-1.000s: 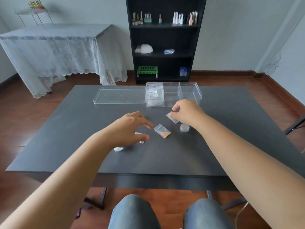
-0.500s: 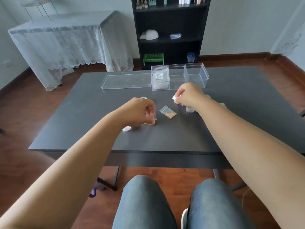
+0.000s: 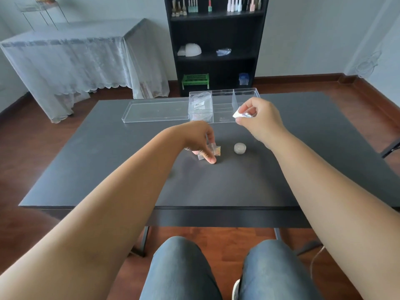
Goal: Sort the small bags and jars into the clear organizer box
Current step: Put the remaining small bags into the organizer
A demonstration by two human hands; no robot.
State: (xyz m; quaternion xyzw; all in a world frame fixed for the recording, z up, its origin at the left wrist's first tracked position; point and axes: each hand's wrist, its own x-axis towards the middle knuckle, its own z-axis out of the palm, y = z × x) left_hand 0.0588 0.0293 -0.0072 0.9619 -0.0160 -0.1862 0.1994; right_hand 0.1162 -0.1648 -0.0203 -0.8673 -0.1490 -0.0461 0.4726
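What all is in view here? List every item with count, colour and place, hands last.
small bag: one, clear, pinched in the right hand in front of the organizer box
small bags: at least two, clear, under the left hand on the table
jar: one, clear, on the table, right of the left hand
organizer box: one, clear, far table edge, packets in its left compartment
lid: one, clear, left of the box
table: one, dark grey
shelf unit: one, black, by the wall
left hand: on the bags
right hand: raised, holding a bag
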